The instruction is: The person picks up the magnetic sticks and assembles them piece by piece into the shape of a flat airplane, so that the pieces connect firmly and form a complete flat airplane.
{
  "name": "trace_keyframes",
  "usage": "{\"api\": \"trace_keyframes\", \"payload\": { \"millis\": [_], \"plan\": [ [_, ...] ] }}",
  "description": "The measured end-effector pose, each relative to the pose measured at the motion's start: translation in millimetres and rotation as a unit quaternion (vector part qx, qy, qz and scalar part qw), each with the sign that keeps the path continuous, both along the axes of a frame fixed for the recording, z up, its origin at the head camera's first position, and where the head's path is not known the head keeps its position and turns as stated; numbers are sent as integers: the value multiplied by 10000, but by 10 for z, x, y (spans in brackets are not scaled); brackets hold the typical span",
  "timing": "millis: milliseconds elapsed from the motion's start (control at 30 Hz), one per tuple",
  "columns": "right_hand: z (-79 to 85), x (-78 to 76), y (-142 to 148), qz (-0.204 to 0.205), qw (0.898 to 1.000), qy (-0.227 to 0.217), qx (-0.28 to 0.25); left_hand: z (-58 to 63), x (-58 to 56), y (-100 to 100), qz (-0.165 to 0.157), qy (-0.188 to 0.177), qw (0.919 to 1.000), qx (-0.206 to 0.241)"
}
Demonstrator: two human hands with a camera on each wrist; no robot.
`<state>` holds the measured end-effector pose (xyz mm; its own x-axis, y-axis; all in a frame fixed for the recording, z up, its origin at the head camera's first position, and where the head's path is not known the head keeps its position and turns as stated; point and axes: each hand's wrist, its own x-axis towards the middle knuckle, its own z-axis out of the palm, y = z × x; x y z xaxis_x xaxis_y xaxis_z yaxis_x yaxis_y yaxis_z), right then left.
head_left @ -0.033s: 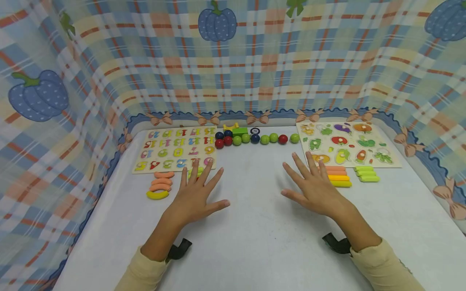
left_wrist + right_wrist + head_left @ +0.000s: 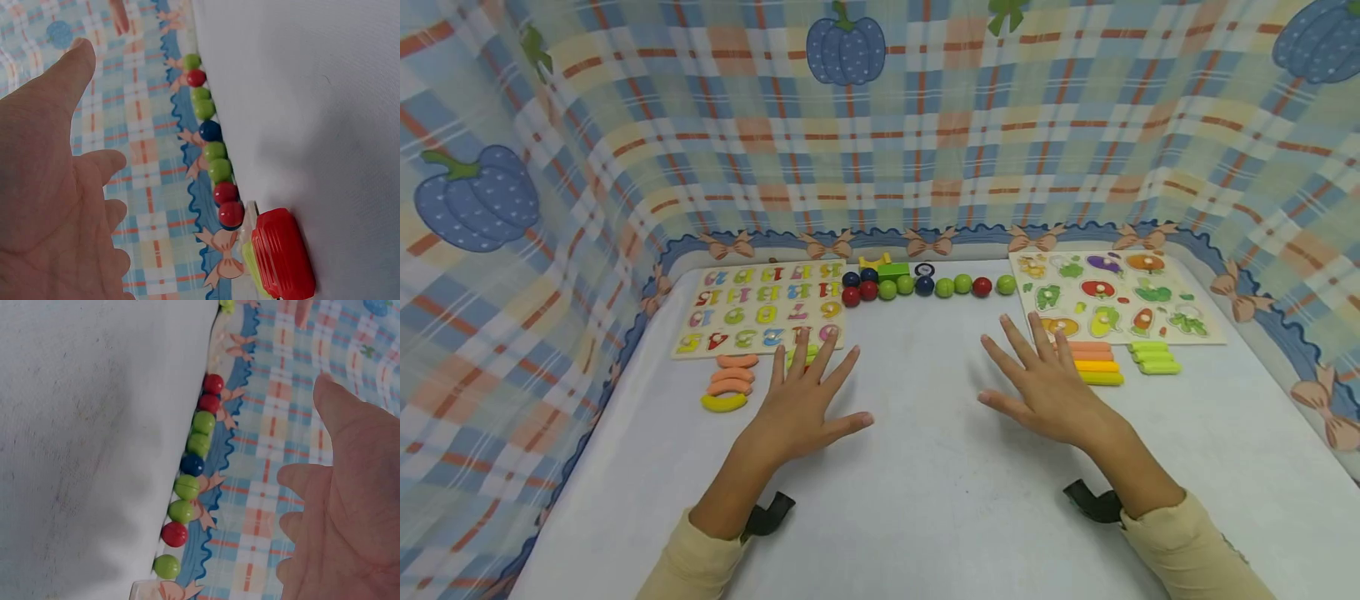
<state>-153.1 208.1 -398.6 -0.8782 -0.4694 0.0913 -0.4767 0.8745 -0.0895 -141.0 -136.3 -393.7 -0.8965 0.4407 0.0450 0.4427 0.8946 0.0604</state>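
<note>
My left hand (image 2: 797, 412) hovers palm down over the white table (image 2: 925, 517), its fingers straight and spread, holding nothing. My right hand (image 2: 1052, 396) hovers likewise opposite it, also without anything in its grasp. Left of the left hand lie curved orange pieces (image 2: 731, 375) and a yellow curved piece (image 2: 724, 403). A ridged red block (image 2: 283, 253) shows in the left wrist view, mostly hidden behind the fingers in the head view. Beside the right hand are orange and yellow sticks (image 2: 1099, 367), partly covered by its fingers, and light green sticks (image 2: 1156, 358).
A number puzzle board (image 2: 760, 304) lies at the back left, a vegetable puzzle board (image 2: 1120, 296) at the back right. Between them runs a row of red, green and blue balls (image 2: 924, 286), with a green block (image 2: 892, 271) behind. Plaid curtain (image 2: 880, 150) encloses the back and sides.
</note>
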Motion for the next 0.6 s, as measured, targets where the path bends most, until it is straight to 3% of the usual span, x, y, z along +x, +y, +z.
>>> {"api": "trace_keyframes", "payload": {
  "millis": [467, 600],
  "plan": [
    [27, 10, -8, 127, 9999, 43, -109, 8, 7, 25, -129, 73, 9998, 90],
    [31, 4, 27, 191, 9993, -203, -254, -9, 28, 28, -206, -9, 9997, 141]
  ]
}}
